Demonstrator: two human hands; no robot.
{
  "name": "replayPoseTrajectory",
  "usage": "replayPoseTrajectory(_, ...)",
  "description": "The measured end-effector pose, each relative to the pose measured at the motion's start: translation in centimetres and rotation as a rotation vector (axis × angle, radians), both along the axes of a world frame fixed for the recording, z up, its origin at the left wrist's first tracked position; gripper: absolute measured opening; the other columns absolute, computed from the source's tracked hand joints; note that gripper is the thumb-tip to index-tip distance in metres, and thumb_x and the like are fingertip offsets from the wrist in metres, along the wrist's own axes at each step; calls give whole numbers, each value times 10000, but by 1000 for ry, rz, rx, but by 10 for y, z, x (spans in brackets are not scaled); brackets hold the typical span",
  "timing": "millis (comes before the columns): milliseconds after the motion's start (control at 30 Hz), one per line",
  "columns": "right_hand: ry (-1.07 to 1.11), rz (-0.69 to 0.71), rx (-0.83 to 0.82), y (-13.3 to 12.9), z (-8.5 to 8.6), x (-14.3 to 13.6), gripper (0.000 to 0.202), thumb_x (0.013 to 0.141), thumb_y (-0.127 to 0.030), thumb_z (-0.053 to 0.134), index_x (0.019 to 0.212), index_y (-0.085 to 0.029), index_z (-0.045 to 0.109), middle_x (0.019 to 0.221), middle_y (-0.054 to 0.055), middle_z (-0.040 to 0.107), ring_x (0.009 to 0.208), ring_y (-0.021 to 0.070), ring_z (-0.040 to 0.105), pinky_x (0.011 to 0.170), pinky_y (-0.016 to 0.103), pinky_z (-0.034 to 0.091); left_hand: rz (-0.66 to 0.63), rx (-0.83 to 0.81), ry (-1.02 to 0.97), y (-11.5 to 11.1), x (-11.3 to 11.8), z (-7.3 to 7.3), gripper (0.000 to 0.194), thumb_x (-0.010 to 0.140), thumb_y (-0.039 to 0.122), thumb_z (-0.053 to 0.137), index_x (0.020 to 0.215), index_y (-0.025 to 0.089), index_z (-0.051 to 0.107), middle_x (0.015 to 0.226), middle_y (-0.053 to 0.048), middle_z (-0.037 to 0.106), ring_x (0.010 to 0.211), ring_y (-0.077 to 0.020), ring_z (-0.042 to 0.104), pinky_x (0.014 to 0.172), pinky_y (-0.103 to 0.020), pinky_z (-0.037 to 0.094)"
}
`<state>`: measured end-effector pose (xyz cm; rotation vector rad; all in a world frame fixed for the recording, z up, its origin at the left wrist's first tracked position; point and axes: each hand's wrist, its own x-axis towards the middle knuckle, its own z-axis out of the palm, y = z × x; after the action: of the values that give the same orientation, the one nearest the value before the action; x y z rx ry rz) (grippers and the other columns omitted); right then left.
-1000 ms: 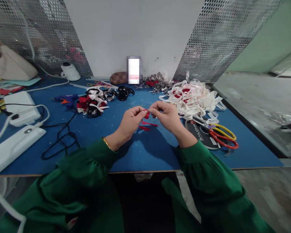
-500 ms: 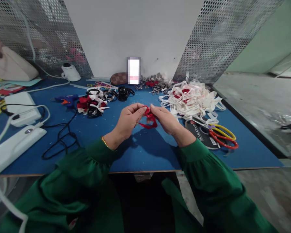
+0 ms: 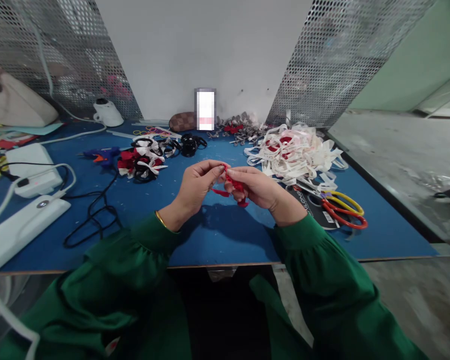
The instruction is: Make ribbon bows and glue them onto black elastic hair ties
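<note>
A red ribbon [image 3: 237, 186] is held between my two hands above the middle of the blue table, with its loose ends hanging below the fingers. My left hand [image 3: 201, 184] pinches its upper part between thumb and forefinger. My right hand [image 3: 255, 187] grips the same ribbon from the other side, its fingers curled around part of it. The fingertips of both hands nearly meet. Beyond my right hand lies a pile of white ribbon pieces [image 3: 298, 152]. Red, white and black bows [image 3: 140, 160] are heaped past my left hand.
Scissors with red and yellow handles [image 3: 345, 210] lie on a black card at the right. A blue glue gun [image 3: 104, 156], black cable [image 3: 93, 215] and white power strip [image 3: 30, 225] are at the left. A phone [image 3: 206, 110] stands against the back panel [image 3: 210, 45].
My right hand's fingers have curled further around the ribbon, and its thumb has come closer to my left fingertips. The ribbon's open loop has become narrower and bunched.
</note>
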<state>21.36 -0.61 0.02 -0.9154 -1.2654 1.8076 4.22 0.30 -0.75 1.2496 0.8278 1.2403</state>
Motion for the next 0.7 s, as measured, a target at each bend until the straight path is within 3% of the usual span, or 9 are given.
replayPoseTrajectory(167,-9,38,44,-1,2,4,358,778,-492,783,768,-149,677,519,-83,393,433,53,294,428,216,253,44,34,-16,2,-3,4,143,777,313,731,843,193,772,489,65,389,436,-66,258,432,-268,155)
replayPoseTrajectory(367,48,-168,40,4,7,6,483,784,-681,678,743,-204,618,563,-63,392,492,100,388,533,270,411,83,17,-38,5,-4,7,144,743,319,746,827,203,764,508,60,388,440,-69,235,435,-278,133)
replayPoseTrajectory(500,11,-220,67,6,6,8,346,747,-478,774,680,-199,580,554,-68,371,506,97,391,551,269,393,111,35,-27,7,-6,7,133,748,317,737,822,210,765,516,54,402,449,-74,243,443,-277,148)
replayPoseTrajectory(600,-48,-249,137,6,5,9,188,699,-303,753,680,-188,605,558,-54,447,519,94,428,546,258,364,130,61,-31,7,-7,8,111,753,299,732,813,214,772,519,50,410,455,-78,249,446,-275,154)
replayPoseTrajectory(700,-124,-298,236,6,4,10,95,684,-257,703,715,-188,645,602,-34,541,546,99,462,538,256,349,160,74,-13,9,-8,8,110,763,300,725,812,214,773,533,40,459,462,-82,285,449,-265,199)
